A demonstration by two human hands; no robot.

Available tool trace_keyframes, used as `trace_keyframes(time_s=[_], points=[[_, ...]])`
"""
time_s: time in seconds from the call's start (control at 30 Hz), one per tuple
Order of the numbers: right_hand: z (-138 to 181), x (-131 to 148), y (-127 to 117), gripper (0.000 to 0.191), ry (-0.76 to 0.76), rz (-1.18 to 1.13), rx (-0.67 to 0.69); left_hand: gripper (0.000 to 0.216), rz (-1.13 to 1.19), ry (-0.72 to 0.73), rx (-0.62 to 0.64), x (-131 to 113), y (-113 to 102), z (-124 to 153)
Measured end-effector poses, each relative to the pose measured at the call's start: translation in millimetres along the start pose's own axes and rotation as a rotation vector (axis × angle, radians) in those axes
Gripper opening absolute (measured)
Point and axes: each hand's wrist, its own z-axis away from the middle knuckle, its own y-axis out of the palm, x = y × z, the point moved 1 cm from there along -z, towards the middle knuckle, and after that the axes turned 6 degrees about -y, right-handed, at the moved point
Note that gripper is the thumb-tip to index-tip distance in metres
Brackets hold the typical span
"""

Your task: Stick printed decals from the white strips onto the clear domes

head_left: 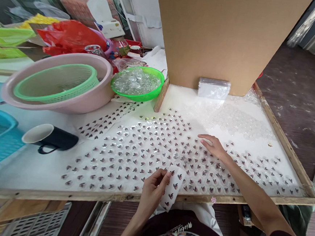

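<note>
My left hand (155, 186) is closed on a small white sticker sheet (176, 185) printed with dark winged figures, held over the table's front edge. To the right, my right hand (212, 145) reaches over the table with its fingers stretched out and apart, and I see nothing in them. Below and around both hands lie many clear round pieces (143, 155), each with a dark figure on it, spread in rough rows. Beyond my right hand are clear round pieces without figures (236, 118).
A large cardboard box (224, 36) stands at the back, with a wrapped white stack (213, 89) before it. A dark mug (60, 138) lies on its side at left. Nearby are a pink basin (105, 92), a green bowl (148, 95), a blue basket (10, 150) and more sticker sheets (99, 124).
</note>
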Motion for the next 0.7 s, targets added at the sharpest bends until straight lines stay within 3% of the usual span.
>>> trace_keyframes(time_s=[0.13, 0.3, 0.43, 0.7], points=[[-36.0, -8.5, 21.5, 0.061, -0.084, 0.092, 0.046, 0.043, 0.01, -0.011, 0.007, -0.4, 0.0, -0.1], [-72.2, -3.9, 53.1, 0.086, -0.063, 0.358, 0.263, 0.044, -0.019, 0.0, -0.022, 1.8, -9.6, 1.9], [-70.2, 8.0, 72.2, 0.093, -0.07, 0.391, 0.363, 0.044, -0.006, 0.006, -0.036, 3.6, -16.0, 2.1], [-50.8, 39.7, 116.7, 0.092, -0.203, 0.189, 0.479, 0.042, 0.045, -0.033, -0.019, -5.4, -18.6, 3.0]])
